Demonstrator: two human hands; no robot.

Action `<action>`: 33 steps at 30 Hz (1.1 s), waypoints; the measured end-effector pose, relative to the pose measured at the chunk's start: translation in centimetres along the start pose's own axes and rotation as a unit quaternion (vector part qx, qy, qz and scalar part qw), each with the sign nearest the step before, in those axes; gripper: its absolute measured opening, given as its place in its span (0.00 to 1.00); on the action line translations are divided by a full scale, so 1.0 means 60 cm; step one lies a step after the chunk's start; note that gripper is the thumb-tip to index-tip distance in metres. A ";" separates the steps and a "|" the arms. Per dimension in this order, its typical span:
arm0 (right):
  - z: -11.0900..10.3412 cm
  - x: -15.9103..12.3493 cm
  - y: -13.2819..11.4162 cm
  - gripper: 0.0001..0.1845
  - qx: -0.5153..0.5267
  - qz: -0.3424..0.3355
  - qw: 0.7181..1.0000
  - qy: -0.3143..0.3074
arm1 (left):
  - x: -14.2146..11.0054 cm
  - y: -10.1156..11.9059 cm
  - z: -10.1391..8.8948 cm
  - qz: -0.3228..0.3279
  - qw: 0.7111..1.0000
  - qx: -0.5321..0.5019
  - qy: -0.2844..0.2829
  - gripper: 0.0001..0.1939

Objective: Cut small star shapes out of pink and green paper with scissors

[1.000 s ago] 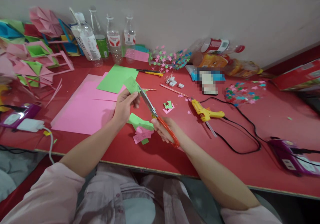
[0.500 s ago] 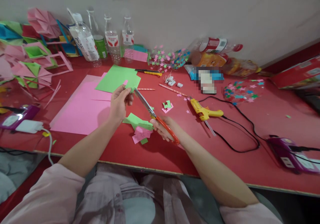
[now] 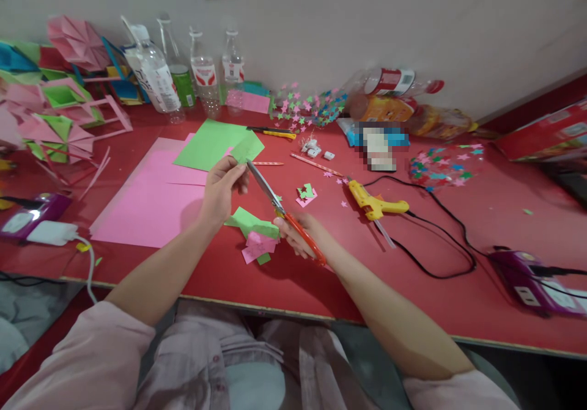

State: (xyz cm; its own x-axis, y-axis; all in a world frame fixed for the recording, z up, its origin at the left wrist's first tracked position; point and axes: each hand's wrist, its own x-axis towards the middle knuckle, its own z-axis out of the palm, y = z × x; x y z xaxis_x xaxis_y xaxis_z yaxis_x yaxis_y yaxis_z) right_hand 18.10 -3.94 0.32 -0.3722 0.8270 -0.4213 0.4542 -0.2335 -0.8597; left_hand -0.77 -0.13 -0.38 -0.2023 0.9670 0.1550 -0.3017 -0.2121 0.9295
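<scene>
From the head camera, the left hand is raised over the red counter, its grip pinching a small green paper piece between thumb and fingertips. The right hand has its grip closed through the orange handles of the scissors, whose grey blades point up and left, their tip at the lower edge of the held paper — whether the blades are parted is too fine to tell. Under the hands, on the counter, lie green and pink offcuts, beside a large pink sheet with a green sheet overlapping its far corner. To the right lies a yellow glue gun with a black cord, and past it a purple device. Along the wall stand clear bottles with red-and-white labels and a green can — none of the print is legible. A bottle with a red label lies on its side near scattered paper stars. Folded pink and green paper shapes fill the far left.
</scene>
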 end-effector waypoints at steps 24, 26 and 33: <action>-0.024 -0.015 -0.008 0.27 -0.053 -0.042 0.997 -0.030 | 0.009 0.014 -0.005 -0.014 1.000 0.004 -0.020 0.07; -0.025 -0.014 -0.007 0.27 -0.059 -0.044 0.997 -0.038 | 0.009 0.015 -0.006 -0.017 1.000 0.010 -0.019 0.07; -0.026 -0.007 -0.003 0.32 -0.038 -0.021 0.999 -0.029 | 0.010 0.017 -0.006 -0.020 0.999 0.025 -0.020 0.07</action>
State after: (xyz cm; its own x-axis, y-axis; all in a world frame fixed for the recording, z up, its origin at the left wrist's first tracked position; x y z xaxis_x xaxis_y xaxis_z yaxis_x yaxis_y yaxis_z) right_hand 19.43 -3.42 1.08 -0.4380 0.8032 -0.4038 0.4966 -0.1582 -0.8534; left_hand -1.51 0.16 0.53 -0.1531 0.9796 0.1301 -0.2622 -0.1672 0.9504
